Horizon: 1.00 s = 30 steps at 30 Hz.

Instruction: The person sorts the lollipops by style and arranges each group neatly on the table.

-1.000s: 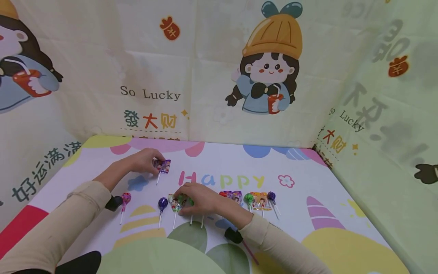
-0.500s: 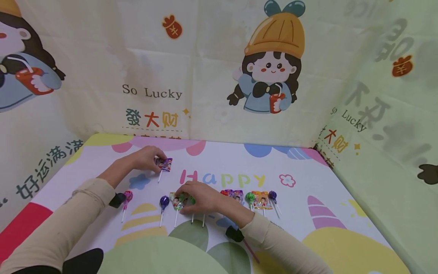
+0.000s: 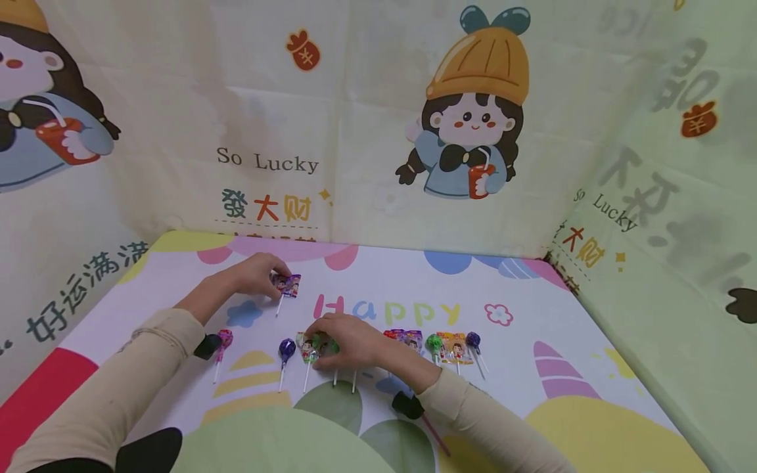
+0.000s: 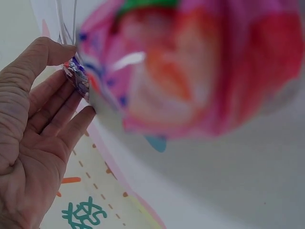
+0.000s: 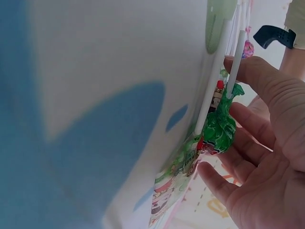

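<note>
Okay, from my seat I see a white tabletop [image 3: 390,279] printed with pastel shapes and the multicoloured word "Happy" [image 3: 386,311]. Cream cloth backdrop [image 3: 367,131] behind it, pale green-lit cloth side panel [image 3: 680,276] on the right; prints include a cartoon girl in an orange knit hat [image 3: 476,118], a red pouch [image 3: 303,50] and black "So Lucky" lettering [image 3: 267,160].

My left hand [image 3: 257,274] pinches a flat purple-wrapped lollipop [image 3: 290,286] left of "Happy"; can't tell if it touches the table. My right hand [image 3: 349,341] curves over a flat green-wrapped lollipop [image 3: 309,347] and a round green foil lollipop [image 5: 220,129]; can't tell if it grips.

Right of that hand: a flat red-purple packet [image 3: 408,339], a round green lollipop [image 3: 434,343], a flat orange packet [image 3: 454,348], a round dark-purple lollipop [image 3: 473,339]. Left of it: a round blue-purple lollipop [image 3: 287,348]. Further left, a pink lollipop [image 3: 225,337], blurred in the left wrist view.
</note>
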Tool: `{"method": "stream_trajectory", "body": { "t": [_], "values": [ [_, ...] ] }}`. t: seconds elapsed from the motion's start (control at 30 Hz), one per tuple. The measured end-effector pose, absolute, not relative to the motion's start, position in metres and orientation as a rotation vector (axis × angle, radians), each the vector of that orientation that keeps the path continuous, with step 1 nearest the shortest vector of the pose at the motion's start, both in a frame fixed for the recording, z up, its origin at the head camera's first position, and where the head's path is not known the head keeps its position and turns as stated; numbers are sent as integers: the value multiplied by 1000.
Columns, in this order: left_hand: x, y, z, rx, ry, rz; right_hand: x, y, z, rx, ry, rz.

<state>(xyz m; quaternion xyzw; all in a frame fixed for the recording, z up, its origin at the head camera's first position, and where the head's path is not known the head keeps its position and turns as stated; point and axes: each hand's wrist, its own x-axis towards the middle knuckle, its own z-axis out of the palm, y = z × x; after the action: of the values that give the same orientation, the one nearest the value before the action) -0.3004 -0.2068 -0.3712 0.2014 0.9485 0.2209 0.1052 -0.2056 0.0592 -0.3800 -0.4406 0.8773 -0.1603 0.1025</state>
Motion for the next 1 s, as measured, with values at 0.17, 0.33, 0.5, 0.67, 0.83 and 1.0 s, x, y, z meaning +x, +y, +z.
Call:
{"method": "stream_trajectory", "body": {
  "t": [0.17, 0.33, 0.5, 0.67, 0.83, 1.0],
  "values": [
    [-300, -207, -371, 620, 2806, 633, -209, 58, -381, -1261, 2598, -515],
    [-300, -207, -372, 618, 2810, 638, -214, 57, -377, -1284, 2620, -558],
    [-301, -208, -372, 634, 2815, 643, -224, 57, -371, -1306, 2634, -608],
    [-303, -207, -373, 637, 2816, 632, -236, 59, -365, -1260, 2648, -661],
    [-304, -206, -373, 617, 2811, 645, -248, 58, -364, -1258, 2668, -687],
    [-303, -210, -373, 592, 2793, 673, -263, 52, -363, -1260, 2665, -707]
  ]
}}
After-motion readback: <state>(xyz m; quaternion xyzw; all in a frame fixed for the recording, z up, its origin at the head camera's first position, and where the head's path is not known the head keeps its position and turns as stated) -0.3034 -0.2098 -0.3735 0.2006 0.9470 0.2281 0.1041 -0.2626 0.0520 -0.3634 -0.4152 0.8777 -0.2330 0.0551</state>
